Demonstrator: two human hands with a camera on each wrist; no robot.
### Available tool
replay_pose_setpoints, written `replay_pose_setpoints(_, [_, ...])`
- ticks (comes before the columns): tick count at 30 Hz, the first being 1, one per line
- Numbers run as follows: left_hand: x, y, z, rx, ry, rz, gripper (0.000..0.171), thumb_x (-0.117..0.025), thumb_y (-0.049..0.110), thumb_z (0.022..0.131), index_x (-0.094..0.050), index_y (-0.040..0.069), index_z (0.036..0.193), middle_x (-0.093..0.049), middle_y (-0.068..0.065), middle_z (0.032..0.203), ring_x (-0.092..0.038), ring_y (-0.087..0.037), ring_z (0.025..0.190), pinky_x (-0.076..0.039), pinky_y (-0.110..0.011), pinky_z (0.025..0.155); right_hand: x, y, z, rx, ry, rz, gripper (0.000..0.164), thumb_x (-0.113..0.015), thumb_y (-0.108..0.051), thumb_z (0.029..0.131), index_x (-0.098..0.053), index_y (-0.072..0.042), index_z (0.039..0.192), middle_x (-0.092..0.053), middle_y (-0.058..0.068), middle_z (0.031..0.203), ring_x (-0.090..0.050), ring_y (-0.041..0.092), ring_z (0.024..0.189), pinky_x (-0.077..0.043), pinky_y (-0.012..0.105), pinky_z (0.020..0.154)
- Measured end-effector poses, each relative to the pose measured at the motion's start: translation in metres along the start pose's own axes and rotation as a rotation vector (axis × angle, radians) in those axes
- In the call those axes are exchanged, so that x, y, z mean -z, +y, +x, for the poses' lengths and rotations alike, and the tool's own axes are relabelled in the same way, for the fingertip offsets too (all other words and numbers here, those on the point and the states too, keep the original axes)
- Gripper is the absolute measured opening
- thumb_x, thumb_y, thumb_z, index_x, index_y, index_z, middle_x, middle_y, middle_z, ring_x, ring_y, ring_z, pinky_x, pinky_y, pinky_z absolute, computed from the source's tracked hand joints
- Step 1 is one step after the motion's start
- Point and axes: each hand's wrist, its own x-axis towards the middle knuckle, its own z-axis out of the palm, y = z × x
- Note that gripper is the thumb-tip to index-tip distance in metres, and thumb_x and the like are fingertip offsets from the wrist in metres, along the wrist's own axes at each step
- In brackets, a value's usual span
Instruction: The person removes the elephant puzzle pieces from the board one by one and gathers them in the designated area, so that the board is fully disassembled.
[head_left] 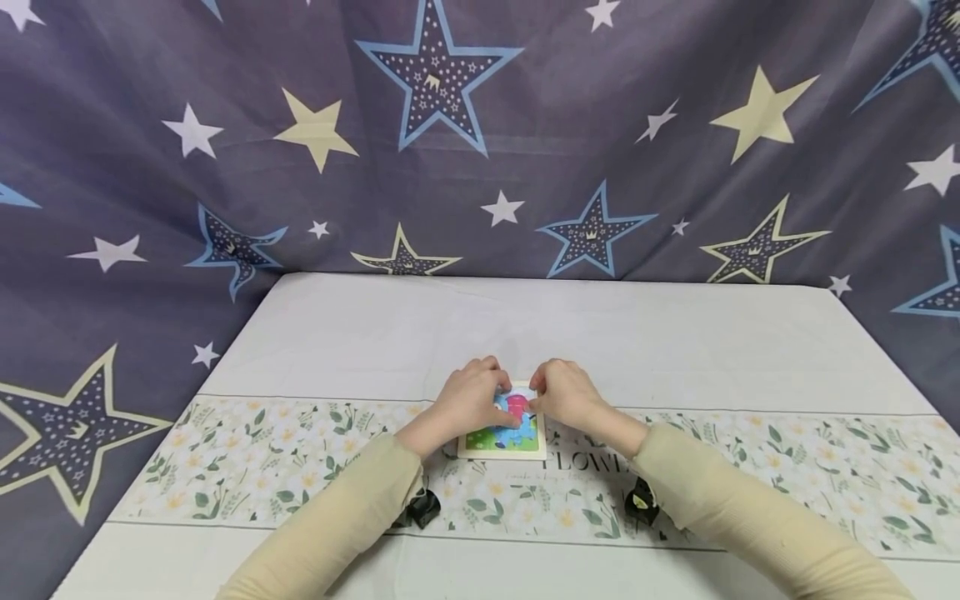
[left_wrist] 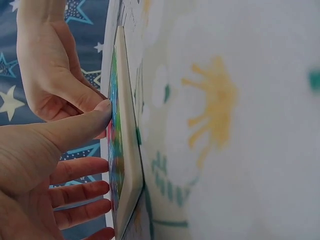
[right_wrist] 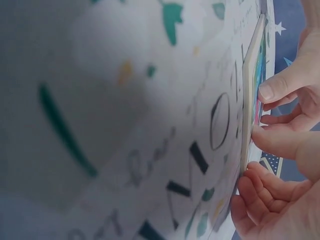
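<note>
A small picture puzzle board (head_left: pixel 501 454) with a pale rim lies flat on the table. Its picture shows a blue animal, a pink patch and green ground. My left hand (head_left: pixel 474 402) is over its left part, thumb on the picture and the other fingers spread toward the far side, as the left wrist view shows. At the upper right corner, my right hand (head_left: pixel 572 396) touches the board. The right thumb (right_wrist: pixel 272 140) rests at the picture's edge while the bent fingers lie beside the rim. Both hands partly cover the picture, so piece seams cannot be made out.
A white cloth with a floral band (head_left: pixel 300 458) and printed lettering (head_left: pixel 585 462) covers the table. Black wrist devices (head_left: pixel 424 507) hang under both sleeves. Behind the table's far edge hangs a dark curtain (head_left: pixel 525 100) with stars.
</note>
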Motion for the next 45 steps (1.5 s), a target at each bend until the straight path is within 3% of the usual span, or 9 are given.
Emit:
replay_pose_setpoints(17, [-0.0018,-0.002,-0.0001,-0.005,0.002,0.0,0.046,-0.077,0.047,0.065,-0.068,0.015,0.096,-0.054,0.001,0.094,-0.049,-0.017,0.084,-0.043,-0.033,0.065,0.0006,0.0039,0.0015,0.048,0.013,-0.002,0.025,-0.079,-0.019,0.069,-0.063,-0.005,0.083,-0.056,0.002,0.074,-0.049,0.013,0.065,-0.041,0.025,0.059])
replay_pose_setpoints(29, [-0.0023,-0.0024,-0.001,-0.01,0.015,0.007,0.046,-0.077,0.048,0.066,-0.067,0.015,0.095,-0.054,0.001,0.095,-0.049,-0.017,0.083,-0.043,-0.033,0.065,-0.0009,0.0073,0.0001,0.143,0.041,-0.017,0.027,-0.079,-0.02,0.069,-0.068,-0.006,0.089,-0.057,0.001,0.077,-0.051,0.012,0.069,-0.044,0.028,0.066])
replay_pose_setpoints(45, [-0.0019,-0.0069,-0.0033,-0.038,-0.027,-0.031,0.05,-0.077,0.048,0.065,-0.065,0.014,0.1,-0.052,0.002,0.099,-0.047,-0.015,0.088,-0.041,-0.033,0.071,-0.0012,0.0058,0.001,0.117,0.038,0.053,0.025,-0.08,-0.015,0.067,-0.065,-0.009,0.087,-0.062,-0.001,0.078,-0.055,0.011,0.071,-0.045,0.027,0.067])
